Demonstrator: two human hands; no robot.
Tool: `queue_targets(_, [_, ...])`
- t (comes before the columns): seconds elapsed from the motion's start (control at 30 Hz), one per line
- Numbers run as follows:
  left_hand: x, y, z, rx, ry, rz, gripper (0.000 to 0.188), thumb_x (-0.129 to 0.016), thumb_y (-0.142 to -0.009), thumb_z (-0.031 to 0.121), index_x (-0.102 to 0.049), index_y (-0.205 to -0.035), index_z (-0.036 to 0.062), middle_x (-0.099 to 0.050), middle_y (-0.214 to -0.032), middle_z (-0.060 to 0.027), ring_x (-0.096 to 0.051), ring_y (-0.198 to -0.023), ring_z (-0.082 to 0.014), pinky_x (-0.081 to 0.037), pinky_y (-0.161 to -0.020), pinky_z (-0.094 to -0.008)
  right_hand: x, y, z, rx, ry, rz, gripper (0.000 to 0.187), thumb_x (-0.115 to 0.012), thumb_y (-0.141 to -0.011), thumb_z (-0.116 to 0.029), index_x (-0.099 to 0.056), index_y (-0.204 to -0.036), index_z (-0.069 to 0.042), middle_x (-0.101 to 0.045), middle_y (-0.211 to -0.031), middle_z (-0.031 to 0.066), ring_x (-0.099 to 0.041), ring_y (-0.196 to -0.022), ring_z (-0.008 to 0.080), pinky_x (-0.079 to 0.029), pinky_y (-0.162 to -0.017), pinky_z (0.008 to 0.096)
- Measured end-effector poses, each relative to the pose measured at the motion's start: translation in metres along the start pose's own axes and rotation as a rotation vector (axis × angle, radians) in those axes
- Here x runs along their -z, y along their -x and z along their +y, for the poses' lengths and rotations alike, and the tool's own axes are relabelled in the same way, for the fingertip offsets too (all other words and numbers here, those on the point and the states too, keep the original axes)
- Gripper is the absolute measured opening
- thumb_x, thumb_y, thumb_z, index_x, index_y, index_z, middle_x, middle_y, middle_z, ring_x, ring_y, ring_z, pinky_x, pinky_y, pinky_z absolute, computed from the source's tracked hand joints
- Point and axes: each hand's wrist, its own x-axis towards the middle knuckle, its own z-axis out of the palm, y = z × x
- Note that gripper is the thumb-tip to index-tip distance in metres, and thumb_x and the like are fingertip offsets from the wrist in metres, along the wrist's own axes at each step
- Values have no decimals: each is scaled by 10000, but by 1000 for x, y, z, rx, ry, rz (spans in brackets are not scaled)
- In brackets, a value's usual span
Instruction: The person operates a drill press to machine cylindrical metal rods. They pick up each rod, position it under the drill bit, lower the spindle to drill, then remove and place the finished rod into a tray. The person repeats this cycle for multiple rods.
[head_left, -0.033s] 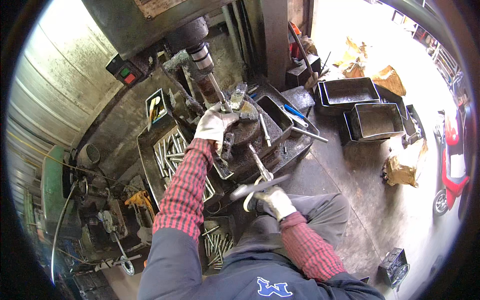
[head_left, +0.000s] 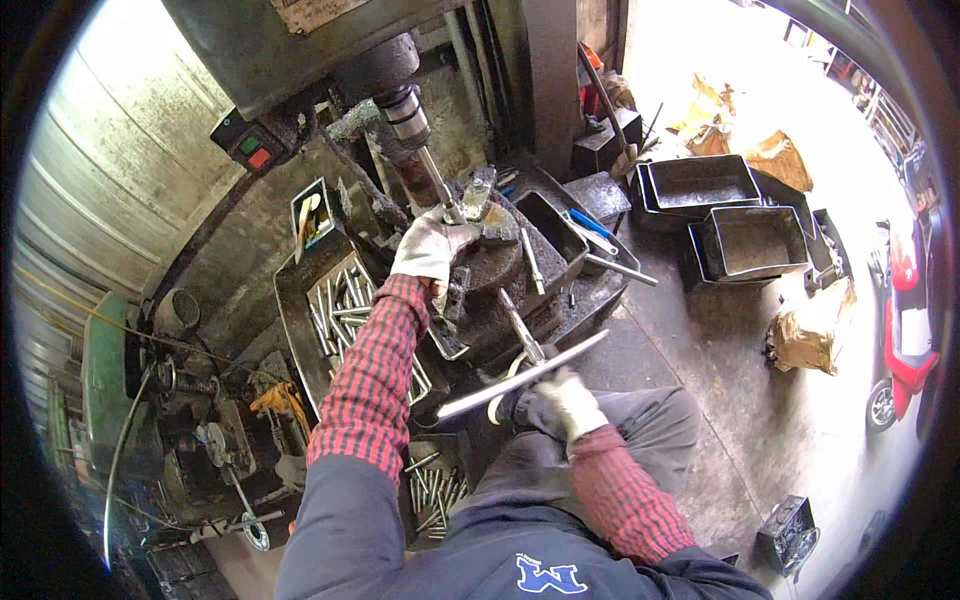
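Note:
My left hand, in a whitish work glove, is closed at the jaws of a grimy vise, just under the drill bit of a drill press. What its fingers hold is hidden. The bit sits in a shiny chuck. Lower down, my right hand, gloved too, is closed at the vise handle, a long metal bar across the end of the vise screw. The bar slants up to the right, passing in front of the fingers. A pale ring-shaped piece shows behind it.
Metal rods fill a tray left of the vise; more short rods lie in a lower bin. A loose rod and a blue-handled tool lie on the right side. Dark metal bins stand on the floor. A switch box hangs upper left.
The vise handle has turned: its right end is higher and its left end lower and farther left. My right hand has shifted slightly with it. My left hand stays at the vise.

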Motion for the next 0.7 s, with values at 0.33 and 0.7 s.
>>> queue_targets(0.33, [-1,-3,-16,167,926,89,168,-765,-969,-86,-711,-1109,-10,-769,-1057,-109,-749,-954,-195,-638,-946,-370,-61,11,3,859,906,-385,728,-796,-870,-142,-581,-1557,-35,-621,-1516,258,-582,-1468,378,-475,-1246,441])
queue_targets(0.7, [23,8,10,391,1100,339,172,-797,-961,-32,-740,-1112,28,-801,-1067,-105,-763,-916,-215,-617,-843,-319,3,38,-70,839,668,-128,762,-835,-781,-58,-606,-1507,-25,-767,-1237,192,-735,-1141,369,-563,-1070,489])
